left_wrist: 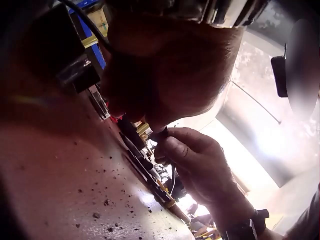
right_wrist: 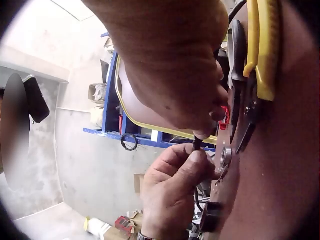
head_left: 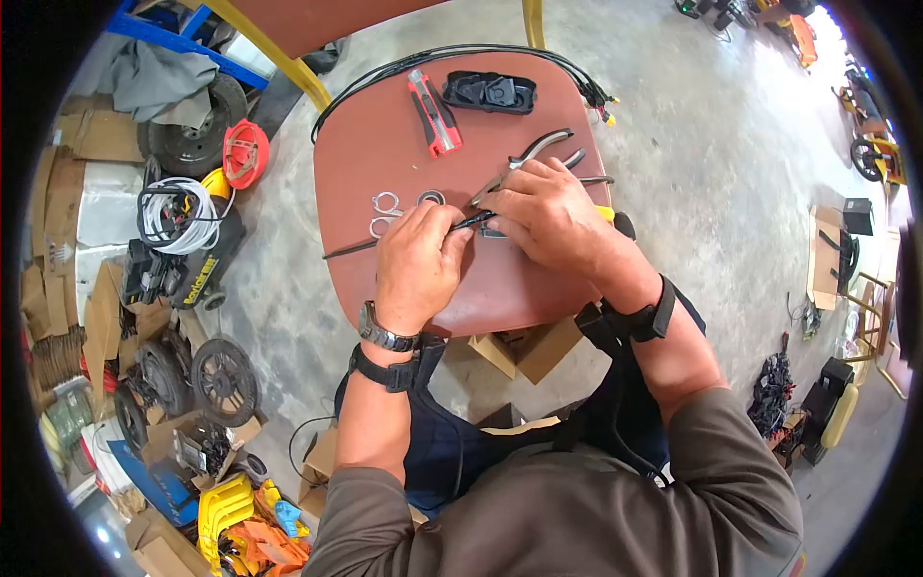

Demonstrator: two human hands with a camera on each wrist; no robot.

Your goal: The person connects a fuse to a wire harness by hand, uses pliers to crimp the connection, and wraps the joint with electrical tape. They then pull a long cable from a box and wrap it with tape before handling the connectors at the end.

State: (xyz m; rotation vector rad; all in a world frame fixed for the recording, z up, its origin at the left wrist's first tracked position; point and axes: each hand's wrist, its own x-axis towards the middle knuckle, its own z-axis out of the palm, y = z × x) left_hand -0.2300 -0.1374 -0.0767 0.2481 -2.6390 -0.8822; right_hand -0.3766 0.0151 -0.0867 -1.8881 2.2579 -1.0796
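Observation:
Both hands meet over the red-brown chair seat (head_left: 385, 144). The left hand (head_left: 415, 264) pinches a thin black cable (head_left: 351, 251) whose free end points left. From the other side, the right hand (head_left: 550, 213) pinches the same dark piece (head_left: 471, 221) between thumb and fingers. In the right wrist view the left hand (right_wrist: 172, 187) holds the black piece (right_wrist: 197, 143) upright by thumb and forefinger, just below the right hand (right_wrist: 170, 75). Pliers (head_left: 538, 146) lie beside the right hand's fingers. Metal rings (head_left: 386, 203) lie beyond the left hand.
A red and grey cutter (head_left: 435, 113) and a black tray (head_left: 490, 92) lie toward the seat's back. A black cable bundle (head_left: 442, 50) curves along the back edge. Cardboard boxes (head_left: 529, 351) stand below the front edge. Wheels (head_left: 224, 382) and a red helmet (head_left: 246, 154) are at left.

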